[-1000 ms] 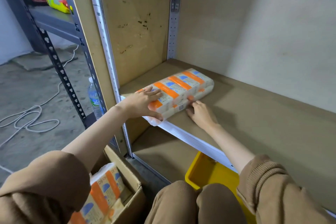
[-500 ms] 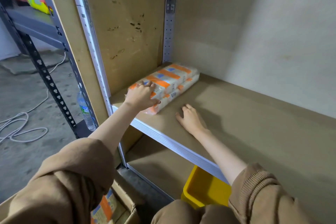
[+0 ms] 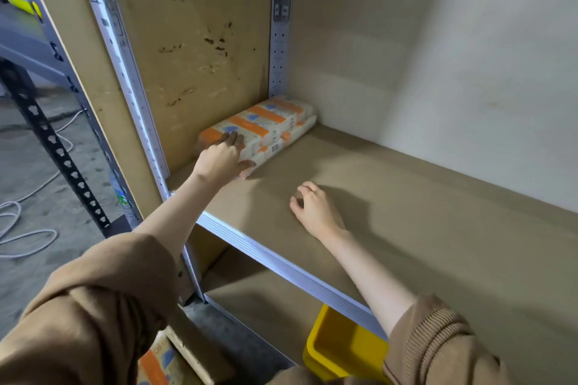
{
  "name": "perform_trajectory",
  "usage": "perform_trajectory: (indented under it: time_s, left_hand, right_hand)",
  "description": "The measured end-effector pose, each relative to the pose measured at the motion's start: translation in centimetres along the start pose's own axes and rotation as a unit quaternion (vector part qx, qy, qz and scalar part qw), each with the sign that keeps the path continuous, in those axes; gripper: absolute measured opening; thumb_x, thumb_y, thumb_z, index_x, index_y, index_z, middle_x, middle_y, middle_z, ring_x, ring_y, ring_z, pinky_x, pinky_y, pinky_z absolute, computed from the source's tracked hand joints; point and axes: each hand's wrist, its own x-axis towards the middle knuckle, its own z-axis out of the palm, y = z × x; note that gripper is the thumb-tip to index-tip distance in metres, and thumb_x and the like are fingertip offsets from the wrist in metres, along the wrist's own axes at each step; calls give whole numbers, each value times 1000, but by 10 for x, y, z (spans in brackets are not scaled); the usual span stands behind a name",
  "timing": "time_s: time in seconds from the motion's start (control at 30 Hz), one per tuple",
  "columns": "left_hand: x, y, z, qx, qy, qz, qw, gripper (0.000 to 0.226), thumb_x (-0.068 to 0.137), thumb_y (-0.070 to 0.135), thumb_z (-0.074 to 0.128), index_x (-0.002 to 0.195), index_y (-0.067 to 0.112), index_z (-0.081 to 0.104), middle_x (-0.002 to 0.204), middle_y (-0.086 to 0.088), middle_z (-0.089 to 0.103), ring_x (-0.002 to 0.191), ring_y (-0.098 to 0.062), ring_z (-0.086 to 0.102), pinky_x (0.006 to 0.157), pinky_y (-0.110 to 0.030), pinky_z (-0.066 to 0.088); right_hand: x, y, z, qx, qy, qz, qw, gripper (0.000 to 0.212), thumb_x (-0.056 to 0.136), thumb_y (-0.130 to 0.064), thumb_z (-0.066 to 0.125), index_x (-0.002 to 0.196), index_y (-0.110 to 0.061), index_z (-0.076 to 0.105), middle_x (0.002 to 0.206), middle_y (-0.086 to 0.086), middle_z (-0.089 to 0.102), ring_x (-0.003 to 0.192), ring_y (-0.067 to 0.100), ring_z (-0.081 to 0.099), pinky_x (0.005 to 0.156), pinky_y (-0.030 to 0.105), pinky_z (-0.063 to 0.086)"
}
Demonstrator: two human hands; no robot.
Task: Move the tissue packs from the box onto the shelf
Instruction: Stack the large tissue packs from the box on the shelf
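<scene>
Concrete floor on the left w/ a loose white cable (image 3: 18,228), and a metal-framed shelf (image 3: 406,228) w/ brown board decks filling the rest. The side panel (image 3: 194,40) has dark stains, and a pale wall runs behind.

The tissue packs (image 3: 269,122) lie flat on the shelf deck, tucked into the back-left corner along the side panel. They form one plastic-wrapped bundle, two layers high, white w/ orange bands and small blue marks on top, and a barcode on the side facing out.

L hand (image 3: 220,161) is on the bundle's near end, fingers curled over the top and thumb against the lower front corner, gripping it. R hand (image 3: 316,208) rests on the bare deck, well apart from the bundle, fingers loosely curled and holding nothing.

At bottom left, the cardboard box (image 3: 194,356) shows another pack (image 3: 156,366) w/ the same orange and blue print. A yellow bin (image 3: 341,350) sits under the shelf edge. A water bottle (image 3: 123,197) stands by the left upright, partly hidden.
</scene>
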Motion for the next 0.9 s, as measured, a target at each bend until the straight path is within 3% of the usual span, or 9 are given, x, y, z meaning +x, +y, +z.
perform_trajectory:
  time_s: [0.1,0.23,0.33,0.53,0.63,0.7,0.8,0.9]
  left_hand:
    - [2,-13,-3,7,-62,29,998,89,82,47,60,146,6,13,157,-12,13,143,-28,24,110,-43,32]
    - [8,-9,0,30,-44,13,998,79,82,35,63,142,2,23,151,-16,27,133,-33,39,100,-46,41]
    - [14,-2,7,-1,-20,-6,1000,70,82,27,63,136,-4,29,144,-20,35,130,-33,38,94,-47,46]
    - [26,-2,15,-26,-19,-23,999,69,86,22,59,140,-2,24,152,-17,23,142,-29,19,111,-48,26]
    - [20,-1,11,-36,-34,-27,998,72,87,22,58,144,1,18,155,-15,16,145,-27,13,113,-46,27]
    - [10,2,0,-25,-45,-30,998,73,86,23,60,144,2,20,154,-15,20,143,-30,21,109,-46,33]
    - [-11,5,-12,-13,-28,-26,999,59,87,24,59,137,4,35,142,-16,41,128,-34,44,97,-44,43]
    - [-45,6,-17,-13,2,-13,1000,42,89,23,54,126,4,49,133,-13,51,123,-32,48,93,-41,45]
  right_hand:
    - [0,-1,0,-5,5,-4,1000,38,95,-22,41,124,-1,53,138,9,47,123,28,48,101,32,36]
    - [-1,0,-1,-1,4,-3,1000,38,95,-23,42,125,-2,52,138,8,47,123,27,48,100,31,36]
    - [0,1,-1,0,4,-5,1000,39,95,-23,42,127,-3,52,139,8,47,125,26,47,102,29,35]
    - [0,1,-3,-3,-6,-4,1000,39,95,-22,42,128,-3,51,140,8,46,127,24,45,104,29,32]
    - [-1,-1,-5,-4,-10,0,1000,38,95,-21,42,125,-1,52,138,10,48,126,26,46,102,29,34]
    - [-4,-3,-6,-1,-16,3,1000,37,94,-21,43,122,1,54,135,13,49,123,28,48,100,31,37]
    - [-12,-10,-7,10,-9,14,1000,32,92,-21,44,111,1,58,124,14,54,114,33,54,93,38,44]
    - [-30,-23,-7,5,-4,7,1000,29,92,-21,44,108,-2,58,119,12,55,112,31,55,86,39,46]
